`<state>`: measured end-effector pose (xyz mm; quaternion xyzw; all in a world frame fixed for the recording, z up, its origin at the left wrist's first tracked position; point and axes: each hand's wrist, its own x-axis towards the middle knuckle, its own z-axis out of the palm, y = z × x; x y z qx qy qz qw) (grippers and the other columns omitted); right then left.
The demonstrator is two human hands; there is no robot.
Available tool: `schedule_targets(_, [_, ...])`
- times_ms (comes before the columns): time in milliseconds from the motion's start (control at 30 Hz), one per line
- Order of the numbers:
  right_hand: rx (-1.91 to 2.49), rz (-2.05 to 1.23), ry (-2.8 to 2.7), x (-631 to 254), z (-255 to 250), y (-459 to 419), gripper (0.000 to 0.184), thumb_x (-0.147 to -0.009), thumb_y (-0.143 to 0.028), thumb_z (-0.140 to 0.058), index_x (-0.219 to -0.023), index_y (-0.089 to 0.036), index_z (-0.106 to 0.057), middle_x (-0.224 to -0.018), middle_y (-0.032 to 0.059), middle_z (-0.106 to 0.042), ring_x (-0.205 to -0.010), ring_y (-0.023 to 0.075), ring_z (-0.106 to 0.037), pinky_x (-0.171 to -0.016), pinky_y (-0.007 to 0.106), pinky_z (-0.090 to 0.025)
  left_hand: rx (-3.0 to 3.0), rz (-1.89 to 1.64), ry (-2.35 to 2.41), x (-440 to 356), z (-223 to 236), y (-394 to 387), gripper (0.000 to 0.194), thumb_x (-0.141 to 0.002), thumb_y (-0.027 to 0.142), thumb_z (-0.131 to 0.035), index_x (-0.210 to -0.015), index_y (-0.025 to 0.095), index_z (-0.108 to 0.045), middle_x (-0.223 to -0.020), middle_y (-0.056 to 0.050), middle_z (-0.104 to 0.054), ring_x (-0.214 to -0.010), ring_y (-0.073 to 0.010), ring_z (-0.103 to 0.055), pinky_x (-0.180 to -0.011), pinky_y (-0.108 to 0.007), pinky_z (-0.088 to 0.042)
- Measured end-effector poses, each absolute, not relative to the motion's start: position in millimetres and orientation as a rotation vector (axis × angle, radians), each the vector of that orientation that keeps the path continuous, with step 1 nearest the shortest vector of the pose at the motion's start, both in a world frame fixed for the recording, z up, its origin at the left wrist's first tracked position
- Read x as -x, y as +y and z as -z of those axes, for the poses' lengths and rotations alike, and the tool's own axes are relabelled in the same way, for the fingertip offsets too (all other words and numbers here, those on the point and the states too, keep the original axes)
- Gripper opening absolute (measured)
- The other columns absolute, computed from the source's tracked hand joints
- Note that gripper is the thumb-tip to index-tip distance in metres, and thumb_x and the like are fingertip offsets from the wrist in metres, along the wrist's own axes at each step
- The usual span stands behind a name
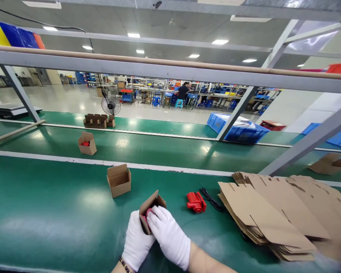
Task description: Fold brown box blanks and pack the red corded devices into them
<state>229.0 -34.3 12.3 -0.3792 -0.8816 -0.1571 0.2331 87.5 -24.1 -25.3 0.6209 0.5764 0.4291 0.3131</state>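
Observation:
Both my hands wear white gloves and meet at the bottom centre of the green bench. My left hand (136,242) grips a small open cardboard box (151,207) from the left side. My right hand (168,236) is closed over a red item (146,214), pressing it into the box mouth. Another red device (196,202) with a black cable (211,200) lies just right of my hands. An empty folded-up box (119,180) stands a little further away on the left.
A fanned stack of flat cardboard blanks (275,216) fills the right side. On the green conveyor belt (159,149) beyond sits a box with a red item (87,143); more boxes (99,121) and blue crates (237,129) stand behind. Grey frame bars (307,142) cross overhead. A person works far back.

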Motion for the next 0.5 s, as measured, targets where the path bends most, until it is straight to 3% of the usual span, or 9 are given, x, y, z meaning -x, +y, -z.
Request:
schedule_targets(100, [0.868,0.335,-2.316,-236,7,-43,0.044,-0.094,-0.008,-0.043,-0.137,-0.009,-0.052,-0.125,0.017,-0.068,-0.125,0.0266,-0.058,-0.102,0.044,-0.054,-1.629,-1.139,1.51,-87,24,-25,0.019,-0.082,0.036,-0.059,-0.091,0.019,-0.055,-0.089,-0.008,-0.066,-0.08,-0.0248,-0.067,-0.077,-0.041,-0.055])
schedule_targets(233, [0.952,0.218,-2.269,-242,21,-46,0.058,-0.09,-0.008,-0.042,-0.148,-0.011,-0.042,-0.136,0.0172,-0.063,-0.127,0.0245,-0.059,-0.102,0.037,-0.055,-1.586,-1.106,1.537,-89,20,-25,0.022,-0.079,0.037,-0.065,-0.091,0.02,-0.056,-0.088,-0.007,-0.067,-0.08,-0.0244,-0.068,-0.075,-0.037,-0.054])
schedule_targets(400, [1.077,0.291,-2.316,-224,13,-39,0.052,-0.085,-0.007,-0.044,-0.136,-0.008,-0.055,-0.125,0.0186,-0.069,-0.12,0.0308,-0.062,-0.11,0.053,-0.045,-1.569,-1.081,1.582,-89,19,-26,0.017,-0.082,0.034,-0.059,-0.091,0.02,-0.055,-0.089,-0.008,-0.068,-0.082,-0.0241,-0.069,-0.077,-0.037,-0.055])
schedule_targets(500, [1.016,0.169,-2.322,-215,-4,-41,0.039,-0.086,-0.017,-0.048,-0.123,-0.01,-0.059,-0.109,0.0139,-0.072,-0.107,0.0272,-0.064,-0.112,0.052,-0.042,-1.565,-1.055,1.56,-75,22,-28,0.028,-0.073,0.034,-0.069,-0.093,0.019,-0.056,-0.087,-0.007,-0.069,-0.08,-0.0262,-0.07,-0.074,-0.039,-0.057])
